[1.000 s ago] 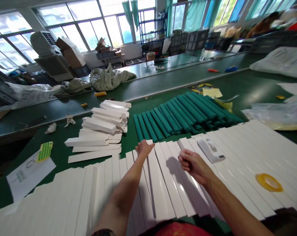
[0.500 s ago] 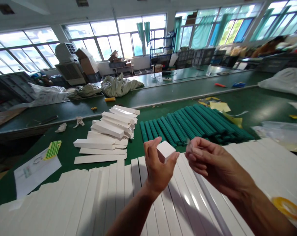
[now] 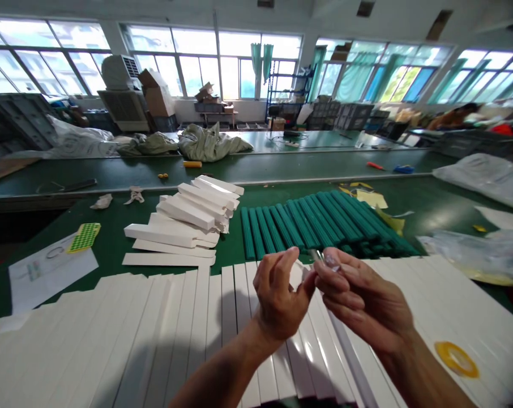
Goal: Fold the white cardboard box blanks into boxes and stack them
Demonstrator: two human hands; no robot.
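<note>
My left hand (image 3: 279,297) is closed around the end of a narrow white box (image 3: 296,274), mostly hidden behind my fingers. Close beside it, my right hand (image 3: 364,294) pinches a small clear, shiny piece (image 3: 330,262) between thumb and fingers; it looks like thin plastic, its exact kind too small to tell. The fingertips of both hands nearly meet. Beneath them lies a wide row of long white boxes (image 3: 175,323) side by side. Just beyond are stacked dark green ribbed sticks (image 3: 307,221).
More white boxes (image 3: 188,212) lie in a loose pile at left. A tape roll (image 3: 457,358) rests on the boxes at right. A paper sheet (image 3: 48,272) bears a green dotted card (image 3: 84,237). Clear plastic bags (image 3: 481,255) lie at right, and cloth sacks (image 3: 209,143) on the far bench.
My right hand has come left, up to my left hand, with the clear piece. The white box has tilted so less of its end face shows. The view has levelled.
</note>
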